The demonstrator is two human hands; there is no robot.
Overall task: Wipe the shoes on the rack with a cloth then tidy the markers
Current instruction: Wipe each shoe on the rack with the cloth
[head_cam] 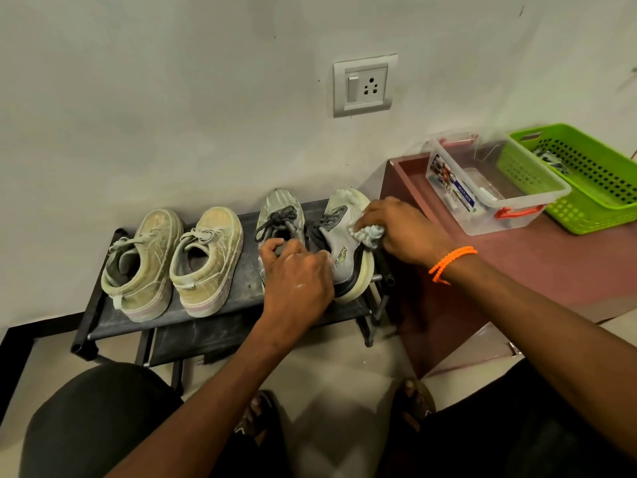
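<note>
Your right hand (401, 232) presses a bunched cloth (367, 234) against the tilted grey shoe (344, 253) on the rack (248, 291), while your left hand (296, 281) grips its heel.

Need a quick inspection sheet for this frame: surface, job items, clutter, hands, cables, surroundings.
Surface: black shoe rack, dusty top shelf; red-brown table to its right.
Job's things: two beige shoes on the left; two grey shoes, the right one tilted on its side; cloth bunched against it. Markers: none clearly seen.
Clutter: clear box with red latches and green basket on the table; contents unclear.
Hands: left hand grips the tilted shoe's heel; right hand holds the cloth on its side.
Cables: nothing seen.
Surroundings: wall socket above, tiled floor, person's knees and sandals below.
</note>
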